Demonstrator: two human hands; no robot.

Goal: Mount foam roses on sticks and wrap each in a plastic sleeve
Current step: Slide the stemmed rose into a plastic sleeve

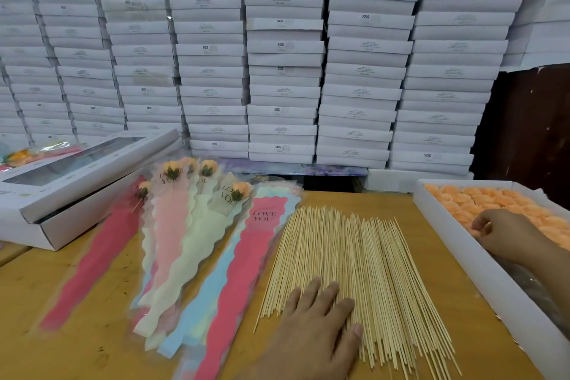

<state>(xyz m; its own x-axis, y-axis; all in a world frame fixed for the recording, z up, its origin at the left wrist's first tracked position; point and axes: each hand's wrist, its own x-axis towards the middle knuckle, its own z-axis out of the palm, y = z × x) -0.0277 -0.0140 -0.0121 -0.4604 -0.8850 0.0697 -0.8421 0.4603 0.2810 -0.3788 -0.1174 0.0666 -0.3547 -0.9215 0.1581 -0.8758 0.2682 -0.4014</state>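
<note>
**Two hands working at once: sticks under the left, roses under the right**

Dozens of thin bamboo sticks [354, 271] are lying fanned across the middle of the wooden table [92, 302], points toward the far edge. They are looking light, stiff and prone to rolling; my guess is one will need separating at the near ends with a fingertip, then pinching close to the blunt end.

The left hand [320, 315] is resting flat on the near end of the pile, fingers spread and straight, gripping nothing, apparently feeling for a single stick.

The right hand [499, 231] is reaching into the white tray [481, 281] at the right edge of the table, where orange foam roses [481, 197] are sitting packed in rows. Its fingers are curling down among the blooms; whether they are already pinching one, I cannot tell. The foam is likely soft and easy to dent, so holding a bloom lightly by its sides seems wisest.

Plastic sleeves [262, 256] in red, pink, cream and blue, printed "LOVE YOU", are lying overlapped just left of the sticks. Several finished roses [237, 191] are sitting on top of them at the far end. A windowed box [77, 170] is sitting further left, and stacked white boxes [283, 55] are filling the background.
</note>
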